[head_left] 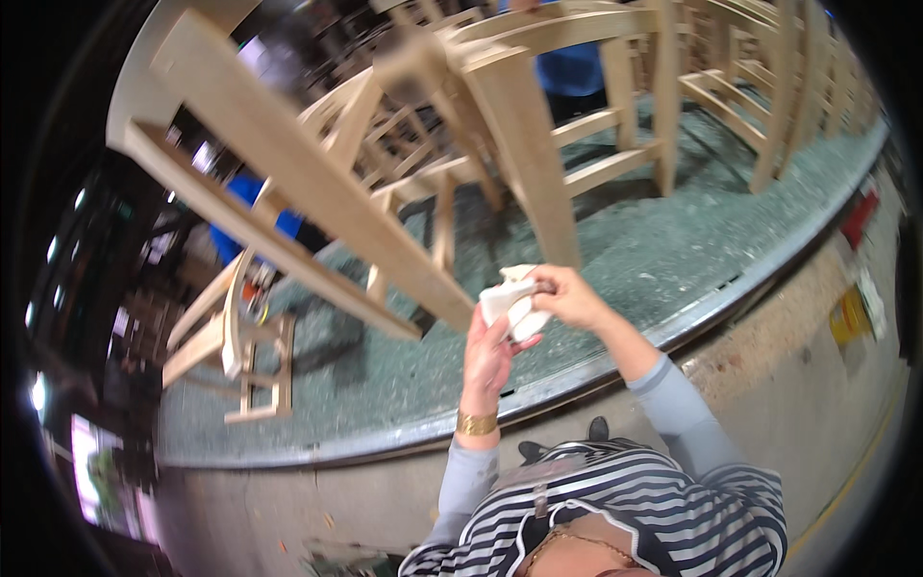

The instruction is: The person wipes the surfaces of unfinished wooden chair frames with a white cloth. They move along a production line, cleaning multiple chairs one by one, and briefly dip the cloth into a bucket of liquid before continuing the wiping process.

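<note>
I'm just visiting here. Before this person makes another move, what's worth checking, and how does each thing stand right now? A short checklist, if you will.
1. Left hand gripping the white wad: ok.
2. Right hand also on the wad: ok.
3. Left wrist free of jewellery: not ok, a gold-coloured bracelet is on it.
4. Wad apart from the nearby wooden leg: cannot tell, they look close.
5. Leg's surface smooth: cannot tell, the picture is blurred.

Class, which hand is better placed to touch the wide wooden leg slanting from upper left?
Left, probably: the left hand looks closer to the wooden leg; the right hand sits farther right. Both hold a white bundle.
</note>
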`<action>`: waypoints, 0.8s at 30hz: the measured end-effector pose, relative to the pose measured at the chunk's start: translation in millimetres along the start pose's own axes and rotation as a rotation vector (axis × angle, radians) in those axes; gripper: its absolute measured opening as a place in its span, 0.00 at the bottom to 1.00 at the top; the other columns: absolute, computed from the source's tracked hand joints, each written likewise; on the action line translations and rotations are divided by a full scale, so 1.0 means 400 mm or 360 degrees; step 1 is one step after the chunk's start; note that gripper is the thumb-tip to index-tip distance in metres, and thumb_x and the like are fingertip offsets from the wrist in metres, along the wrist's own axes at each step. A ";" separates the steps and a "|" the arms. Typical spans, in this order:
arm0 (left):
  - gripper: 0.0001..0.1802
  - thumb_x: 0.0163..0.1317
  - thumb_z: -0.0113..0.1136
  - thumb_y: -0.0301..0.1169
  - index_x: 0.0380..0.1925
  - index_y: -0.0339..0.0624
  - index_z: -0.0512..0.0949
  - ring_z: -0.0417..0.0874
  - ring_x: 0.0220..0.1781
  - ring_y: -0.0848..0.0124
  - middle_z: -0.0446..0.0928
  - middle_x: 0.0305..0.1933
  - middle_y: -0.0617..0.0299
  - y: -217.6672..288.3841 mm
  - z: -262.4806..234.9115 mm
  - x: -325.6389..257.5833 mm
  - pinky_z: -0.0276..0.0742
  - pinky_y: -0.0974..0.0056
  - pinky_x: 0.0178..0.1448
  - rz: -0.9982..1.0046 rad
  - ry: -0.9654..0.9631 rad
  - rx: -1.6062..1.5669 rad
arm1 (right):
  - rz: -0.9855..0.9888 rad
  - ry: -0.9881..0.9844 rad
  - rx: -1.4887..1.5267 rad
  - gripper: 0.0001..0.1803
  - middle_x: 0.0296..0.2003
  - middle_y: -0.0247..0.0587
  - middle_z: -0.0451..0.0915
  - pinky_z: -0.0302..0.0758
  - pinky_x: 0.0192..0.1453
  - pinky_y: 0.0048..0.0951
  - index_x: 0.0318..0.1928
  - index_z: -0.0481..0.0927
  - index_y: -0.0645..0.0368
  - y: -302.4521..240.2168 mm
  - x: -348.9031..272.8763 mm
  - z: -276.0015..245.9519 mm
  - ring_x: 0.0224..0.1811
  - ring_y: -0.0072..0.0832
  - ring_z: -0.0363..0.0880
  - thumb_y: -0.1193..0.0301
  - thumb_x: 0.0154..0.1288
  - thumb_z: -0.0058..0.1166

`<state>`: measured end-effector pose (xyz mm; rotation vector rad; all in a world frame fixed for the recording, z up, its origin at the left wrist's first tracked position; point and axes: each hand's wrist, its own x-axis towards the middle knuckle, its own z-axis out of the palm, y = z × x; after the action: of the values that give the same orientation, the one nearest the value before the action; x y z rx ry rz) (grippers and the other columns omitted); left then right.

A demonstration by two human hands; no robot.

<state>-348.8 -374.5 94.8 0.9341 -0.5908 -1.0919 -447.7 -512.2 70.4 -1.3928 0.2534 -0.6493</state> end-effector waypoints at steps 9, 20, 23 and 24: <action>0.14 0.60 0.44 0.23 0.47 0.36 0.68 0.76 0.49 0.60 0.72 0.49 0.51 0.017 -0.164 -0.063 0.75 0.56 0.49 0.0407 0.0556 -0.0178 | -0.0145 -0.0045 0.0242 0.30 0.46 0.40 0.74 0.72 0.48 0.23 0.56 0.66 0.62 -0.033 0.060 0.020 0.42 0.22 0.75 0.86 0.49 0.50; 0.16 0.63 0.44 0.43 0.41 0.44 0.72 0.73 0.24 0.75 0.76 0.32 0.64 -0.076 -0.238 -0.040 0.70 0.70 0.28 0.0144 0.0864 -0.0234 | 0.0142 -0.0770 0.0752 0.38 0.54 0.38 0.70 0.66 0.57 0.24 0.60 0.63 0.58 0.061 0.107 0.158 0.55 0.25 0.68 0.82 0.40 0.45; 0.23 0.60 0.46 0.48 0.51 0.49 0.67 0.77 0.29 0.72 0.75 0.38 0.64 -0.144 -0.179 0.010 0.71 0.71 0.25 0.0234 0.0644 -0.0111 | 0.0228 -0.0642 0.0342 0.32 0.46 0.39 0.75 0.70 0.49 0.23 0.56 0.69 0.60 0.050 0.084 0.127 0.47 0.26 0.74 0.81 0.44 0.44; 0.24 0.60 0.46 0.49 0.51 0.50 0.67 0.77 0.29 0.72 0.75 0.38 0.64 -0.157 -0.169 0.029 0.71 0.71 0.24 0.0229 0.0608 -0.0129 | 0.0298 -0.0562 0.0270 0.31 0.46 0.39 0.76 0.70 0.48 0.23 0.55 0.71 0.60 0.050 0.083 0.109 0.46 0.26 0.75 0.80 0.44 0.44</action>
<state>-320.8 -372.6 6.2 0.9823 -0.2918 -0.7761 -392.3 -494.0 65.8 -1.2769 0.0447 -0.2566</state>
